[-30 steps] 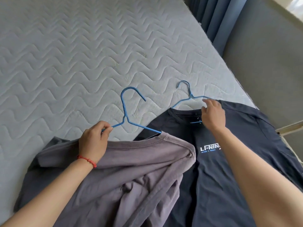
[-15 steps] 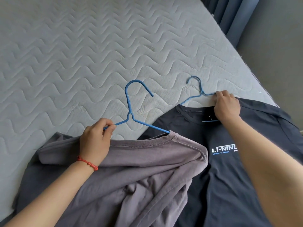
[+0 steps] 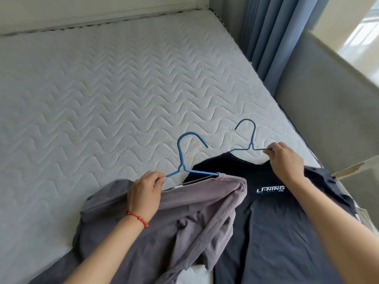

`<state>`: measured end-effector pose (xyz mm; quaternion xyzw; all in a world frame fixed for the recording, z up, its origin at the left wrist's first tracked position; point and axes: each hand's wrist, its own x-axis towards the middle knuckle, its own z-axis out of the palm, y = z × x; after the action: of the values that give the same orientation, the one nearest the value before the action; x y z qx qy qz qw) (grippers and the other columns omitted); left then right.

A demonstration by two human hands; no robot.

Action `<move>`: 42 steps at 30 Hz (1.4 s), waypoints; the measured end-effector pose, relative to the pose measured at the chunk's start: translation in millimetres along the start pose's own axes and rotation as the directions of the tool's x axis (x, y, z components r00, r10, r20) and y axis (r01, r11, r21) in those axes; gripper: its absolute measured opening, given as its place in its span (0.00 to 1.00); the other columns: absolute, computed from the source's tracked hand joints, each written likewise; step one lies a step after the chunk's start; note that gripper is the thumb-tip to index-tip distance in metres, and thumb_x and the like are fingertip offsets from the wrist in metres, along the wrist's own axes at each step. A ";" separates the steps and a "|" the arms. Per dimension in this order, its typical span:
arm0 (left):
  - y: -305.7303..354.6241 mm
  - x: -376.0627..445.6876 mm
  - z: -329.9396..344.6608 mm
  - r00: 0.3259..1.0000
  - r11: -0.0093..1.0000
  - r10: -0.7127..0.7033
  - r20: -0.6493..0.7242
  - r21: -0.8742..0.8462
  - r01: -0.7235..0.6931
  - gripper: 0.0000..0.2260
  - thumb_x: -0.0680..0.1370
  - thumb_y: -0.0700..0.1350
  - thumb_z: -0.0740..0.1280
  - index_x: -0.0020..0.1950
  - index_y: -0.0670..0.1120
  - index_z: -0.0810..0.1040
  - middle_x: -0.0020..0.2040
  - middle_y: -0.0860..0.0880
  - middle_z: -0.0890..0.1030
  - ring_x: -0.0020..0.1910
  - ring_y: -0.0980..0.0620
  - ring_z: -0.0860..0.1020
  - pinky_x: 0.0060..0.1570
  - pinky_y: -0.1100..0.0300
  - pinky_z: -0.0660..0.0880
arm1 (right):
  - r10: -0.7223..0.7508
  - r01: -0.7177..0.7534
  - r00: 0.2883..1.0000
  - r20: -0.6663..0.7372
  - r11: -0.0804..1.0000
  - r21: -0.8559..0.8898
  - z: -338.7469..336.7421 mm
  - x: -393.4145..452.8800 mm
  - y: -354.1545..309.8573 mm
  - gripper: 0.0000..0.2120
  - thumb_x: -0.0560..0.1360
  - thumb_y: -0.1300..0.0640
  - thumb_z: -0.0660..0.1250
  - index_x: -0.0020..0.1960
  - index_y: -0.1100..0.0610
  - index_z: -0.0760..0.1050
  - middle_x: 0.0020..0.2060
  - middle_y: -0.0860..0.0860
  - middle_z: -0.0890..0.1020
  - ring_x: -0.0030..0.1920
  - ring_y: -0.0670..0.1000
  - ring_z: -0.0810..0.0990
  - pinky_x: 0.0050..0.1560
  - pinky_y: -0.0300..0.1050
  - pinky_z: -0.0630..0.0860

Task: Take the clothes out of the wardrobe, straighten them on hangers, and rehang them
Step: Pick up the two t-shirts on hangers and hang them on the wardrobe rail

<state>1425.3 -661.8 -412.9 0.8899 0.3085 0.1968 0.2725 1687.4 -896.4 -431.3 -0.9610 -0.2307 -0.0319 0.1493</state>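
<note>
Wide open mattress (image 3: 102, 95) stretches left and far of both blue hangers (image 3: 189, 158). Right side is tight: curtain (image 3: 272, 37) and grey panel (image 3: 328, 103) hem it. Near, the purple shirt (image 3: 184, 222) and navy shirt (image 3: 276, 232) cover the bed.

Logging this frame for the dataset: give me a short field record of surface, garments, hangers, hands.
surface: quilted mattress
garment 1: purple-grey t-shirt, crumpled, overlapping the navy one
garment 2: navy t-shirt, white chest logo, lying flat
hanger 1: blue hanger, one arm inside the purple-grey collar
hanger 2: second blue hanger, at the navy collar
left hand: pinches hanger 1's free arm
right hand: pinches hanger 2's arm
background: blue curtain
</note>
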 end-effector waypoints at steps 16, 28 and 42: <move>26.1 -133.8 -308.3 0.962 0.980 -0.089 -0.260 -0.193 0.039 0.06 0.76 0.40 0.65 0.42 0.40 0.80 0.35 0.48 0.78 0.36 0.50 0.75 0.34 0.67 0.68 | 0.007 0.030 0.983 -0.185 0.980 0.195 -267.3 -168.9 -216.2 0.09 0.77 0.54 0.61 0.50 0.57 0.78 0.50 0.55 0.82 0.50 0.61 0.77 0.43 0.46 0.65; -21.8 -269.2 -572.1 0.879 0.791 -0.454 -0.143 -0.520 0.324 0.12 0.74 0.36 0.65 0.30 0.40 0.74 0.25 0.46 0.72 0.21 0.53 0.68 0.25 0.66 0.65 | -0.083 -0.256 0.931 0.354 0.541 0.801 -401.4 -345.8 -420.9 0.09 0.74 0.67 0.64 0.37 0.62 0.67 0.26 0.54 0.63 0.20 0.50 0.63 0.20 0.36 0.62; -47.5 -401.3 -723.2 0.687 0.059 -0.717 0.115 -0.973 0.224 0.13 0.80 0.34 0.53 0.37 0.37 0.71 0.18 0.48 0.72 0.15 0.58 0.70 0.15 0.71 0.67 | -0.619 -0.485 0.527 0.583 0.344 0.804 -431.3 -450.3 -604.4 0.10 0.78 0.62 0.58 0.40 0.64 0.72 0.19 0.51 0.72 0.17 0.47 0.69 0.19 0.36 0.67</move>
<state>735.6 -630.8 45.1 0.3133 0.4540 0.4134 0.7244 1015.5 -708.8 85.8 -0.5546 -0.2919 0.5679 0.5336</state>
